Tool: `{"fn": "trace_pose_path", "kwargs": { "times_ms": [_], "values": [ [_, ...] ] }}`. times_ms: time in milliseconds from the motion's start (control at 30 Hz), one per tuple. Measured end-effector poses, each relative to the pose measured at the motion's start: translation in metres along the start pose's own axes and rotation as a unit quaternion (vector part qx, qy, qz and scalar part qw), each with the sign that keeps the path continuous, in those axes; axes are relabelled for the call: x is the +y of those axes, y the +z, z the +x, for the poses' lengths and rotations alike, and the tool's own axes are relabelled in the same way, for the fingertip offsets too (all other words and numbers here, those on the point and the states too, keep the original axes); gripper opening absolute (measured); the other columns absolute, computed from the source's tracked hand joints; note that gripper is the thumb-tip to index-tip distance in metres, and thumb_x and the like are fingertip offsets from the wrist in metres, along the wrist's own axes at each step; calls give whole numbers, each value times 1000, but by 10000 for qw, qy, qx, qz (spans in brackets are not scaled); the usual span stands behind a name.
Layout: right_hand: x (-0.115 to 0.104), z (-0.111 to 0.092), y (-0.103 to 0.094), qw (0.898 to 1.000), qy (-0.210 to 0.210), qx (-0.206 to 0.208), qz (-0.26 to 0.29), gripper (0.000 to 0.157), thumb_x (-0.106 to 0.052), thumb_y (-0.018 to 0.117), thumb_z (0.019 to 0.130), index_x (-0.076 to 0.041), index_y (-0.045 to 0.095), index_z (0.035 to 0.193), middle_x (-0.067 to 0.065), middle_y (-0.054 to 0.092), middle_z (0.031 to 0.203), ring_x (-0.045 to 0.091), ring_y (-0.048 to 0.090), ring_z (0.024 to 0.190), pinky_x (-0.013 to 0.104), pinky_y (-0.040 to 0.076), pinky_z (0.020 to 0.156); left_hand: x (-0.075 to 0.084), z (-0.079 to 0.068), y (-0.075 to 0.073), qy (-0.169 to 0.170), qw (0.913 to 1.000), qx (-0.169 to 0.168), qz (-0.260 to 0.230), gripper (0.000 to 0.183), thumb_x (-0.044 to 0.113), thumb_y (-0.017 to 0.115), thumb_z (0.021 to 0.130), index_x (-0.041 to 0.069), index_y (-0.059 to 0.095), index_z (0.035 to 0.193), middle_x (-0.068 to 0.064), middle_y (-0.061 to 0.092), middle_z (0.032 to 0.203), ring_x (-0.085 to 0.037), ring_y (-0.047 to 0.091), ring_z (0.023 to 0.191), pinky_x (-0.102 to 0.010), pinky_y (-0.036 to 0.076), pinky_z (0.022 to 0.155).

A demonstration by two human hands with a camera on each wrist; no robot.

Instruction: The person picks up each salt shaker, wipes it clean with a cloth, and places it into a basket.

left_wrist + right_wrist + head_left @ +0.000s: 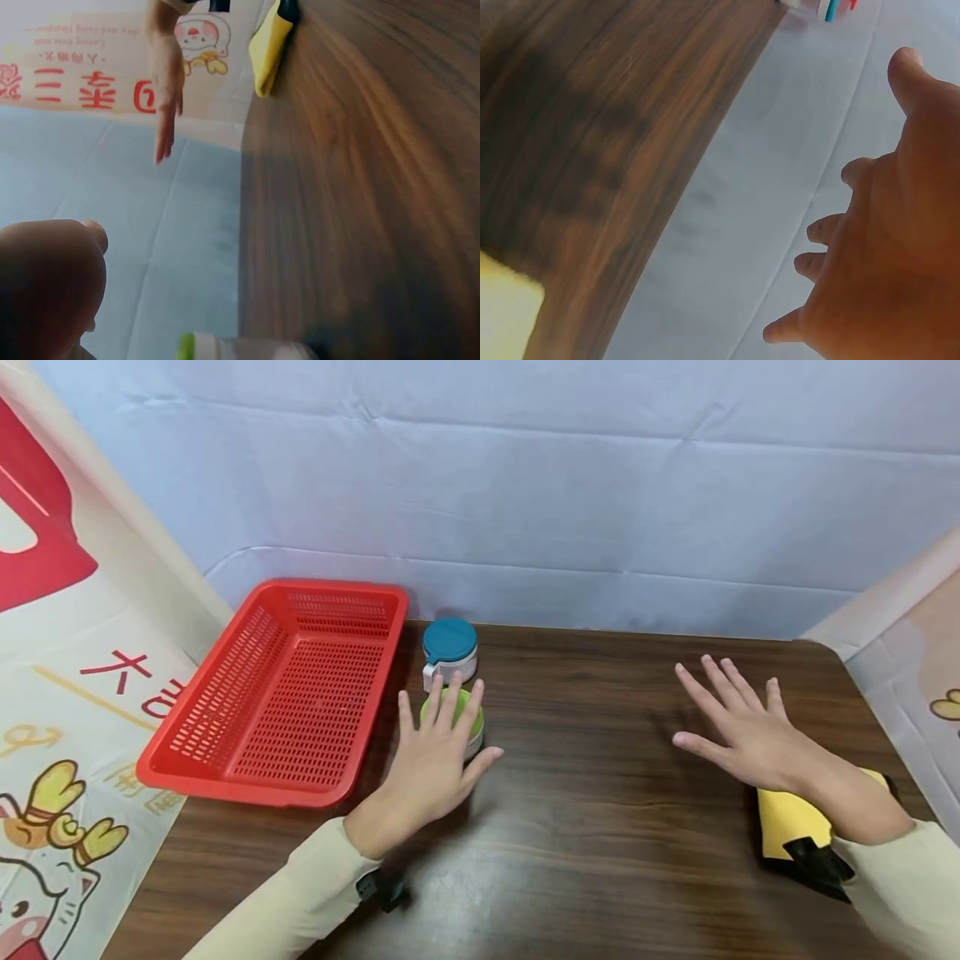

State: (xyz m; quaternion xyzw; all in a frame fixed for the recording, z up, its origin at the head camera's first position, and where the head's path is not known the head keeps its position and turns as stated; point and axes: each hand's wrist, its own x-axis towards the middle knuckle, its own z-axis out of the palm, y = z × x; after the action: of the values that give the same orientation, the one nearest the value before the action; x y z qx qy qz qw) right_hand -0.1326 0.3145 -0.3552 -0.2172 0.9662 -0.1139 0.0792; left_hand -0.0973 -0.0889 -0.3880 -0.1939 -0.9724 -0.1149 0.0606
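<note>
My left hand (431,764), fingers spread and straight, hovers in front of a jar with a green lid (473,702) and partly hides it. Just behind that jar stands another one with a blue lid (450,640) and a small white handle. To the right, my right hand (757,743) is held above the table with its fingers spread, holding nothing. Beneath the right forearm lies a folded yellow cloth (791,818) with dark edging, partly covered by the arm. In the right wrist view the cloth (506,311) shows at the lower left corner.
A red perforated plastic basket (382,693) stands on the left of the dark wooden table (585,827), its left side over the table's edge. A pale cloth backdrop (555,510) rises behind, and printed sheets (120,635) hang at both sides.
</note>
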Motion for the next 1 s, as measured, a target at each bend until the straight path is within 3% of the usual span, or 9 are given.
{"fn": "trace_pose_path", "kwargs": {
  "times_ms": [333,600,833,1000],
  "values": [
    [25,-20,4,9991,299,100,268,86,-41,52,106,-23,-10,163,19,-19,167,39,-21,151,74,-25,103,-20,-23,9,-333,9972,508,-441,80,50,54,102,4,24,161,-20,19,167,-41,18,153,-71,13,116],
    [50,-36,10,9971,508,107,561,84,-36,50,108,-22,-13,162,24,-19,165,42,-24,150,76,-25,100,-27,-36,17,-727,9909,575,-979,81,46,55,103,1,21,160,-22,21,166,-38,16,153,-66,15,119],
    [73,-50,17,9917,907,-462,785,94,-42,54,105,-17,-17,161,32,-22,160,51,-26,145,81,-23,95,-35,-40,25,-915,9832,710,-1414,79,41,57,103,-3,22,159,-23,21,165,-40,26,150,-62,25,117],
    [89,-56,24,9879,1071,-622,935,87,-42,46,108,-13,-16,160,39,-16,158,57,-23,143,85,-18,93,-41,-40,31,-1039,9741,883,-1804,75,37,58,104,-4,25,158,-26,26,162,-40,33,147,-57,29,117]
  ]
}}
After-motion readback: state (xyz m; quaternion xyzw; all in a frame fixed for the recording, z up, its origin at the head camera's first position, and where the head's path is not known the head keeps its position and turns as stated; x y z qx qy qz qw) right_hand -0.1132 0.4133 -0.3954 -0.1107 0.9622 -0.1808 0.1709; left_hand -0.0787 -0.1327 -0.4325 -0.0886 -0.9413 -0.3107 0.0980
